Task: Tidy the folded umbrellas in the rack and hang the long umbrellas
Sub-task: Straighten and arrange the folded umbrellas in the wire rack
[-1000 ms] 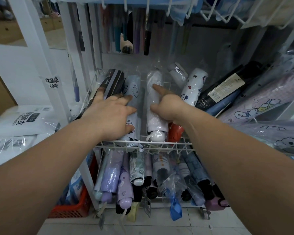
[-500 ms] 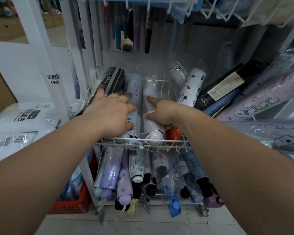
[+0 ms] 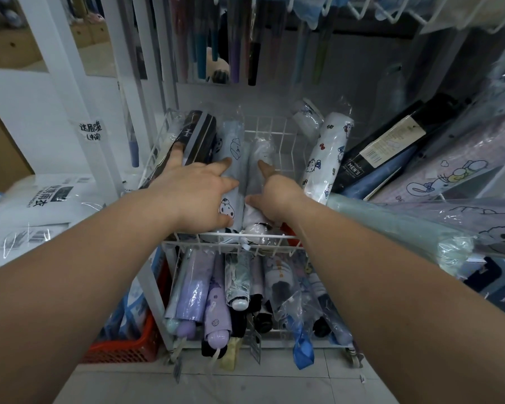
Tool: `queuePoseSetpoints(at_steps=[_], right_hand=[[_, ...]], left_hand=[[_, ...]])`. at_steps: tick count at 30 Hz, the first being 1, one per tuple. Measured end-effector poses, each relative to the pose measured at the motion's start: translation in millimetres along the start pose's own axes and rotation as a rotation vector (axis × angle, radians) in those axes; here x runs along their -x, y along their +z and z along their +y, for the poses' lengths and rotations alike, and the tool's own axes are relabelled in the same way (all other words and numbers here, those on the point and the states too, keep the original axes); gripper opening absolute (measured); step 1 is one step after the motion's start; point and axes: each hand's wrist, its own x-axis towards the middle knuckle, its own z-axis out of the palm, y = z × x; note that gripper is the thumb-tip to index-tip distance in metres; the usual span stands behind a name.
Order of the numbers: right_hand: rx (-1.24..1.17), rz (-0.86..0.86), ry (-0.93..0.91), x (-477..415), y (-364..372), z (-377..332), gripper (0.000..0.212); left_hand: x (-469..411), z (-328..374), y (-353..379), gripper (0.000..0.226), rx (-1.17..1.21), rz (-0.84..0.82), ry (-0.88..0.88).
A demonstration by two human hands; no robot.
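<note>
The upper white wire basket holds folded umbrellas in clear sleeves. My left hand lies flat with spread fingers across a dark striped umbrella and a pale blue cartoon umbrella. My right hand grips a white folded umbrella beside the blue one, index finger stretched along it. A white cat-print umbrella leans at the basket's right side. Bare wire shows between it and my right hand. Long umbrellas hang from hooks above.
A lower basket holds several purple, grey and blue folded umbrellas. At the right lie a black "MEN'S" umbrella, printed ones and a mint one. Bagged raincoats sit left, a red crate below them.
My right hand has slid from the top of the white umbrella to its right side and pressed it against the blue one. My left hand has stayed on the left umbrellas.
</note>
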Motion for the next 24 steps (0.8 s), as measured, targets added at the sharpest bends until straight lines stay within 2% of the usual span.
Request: queuePoseSetpoints(at_steps=[7, 9, 11, 14, 16, 19, 24], right_hand=[[0.162, 0.04, -0.085, 20.0, -5.7, -9.2, 0.065], [0.189, 0.179, -0.116, 28.8, -16.9, -8.0, 0.051], [0.122, 0.397, -0.111, 35.8, -32.0, 0.3, 0.039], [-0.022, 0.621, 0.022, 42.3, -51.3, 20.5, 0.044], [-0.117, 0.616, 0.143, 41.2, -59.9, 33.3, 0.056], [-0.263, 0.514, 0.219, 33.1, -68.3, 46.8, 0.059], [-0.291, 0.462, 0.177, 28.5, -66.0, 56.1, 0.063]], left_hand=[[0.0, 3.7, -0.5, 0.076, 0.007, 0.006, -0.005], [-0.1, 5.3, -1.8, 0.073, 0.018, 0.005, -0.012], [-1.2, 9.7, -5.2, 0.068, 0.032, 0.025, -0.026], [-6.5, 25.2, -13.7, 0.061, 0.103, 0.159, -0.018], [-13.7, 39.8, -21.0, 0.058, 0.308, 0.227, 0.024], [-30.0, 58.3, -27.6, 0.06, 0.744, 0.225, 0.045], [-57.9, 79.1, -13.8, 0.077, 0.938, 0.135, 0.032]])
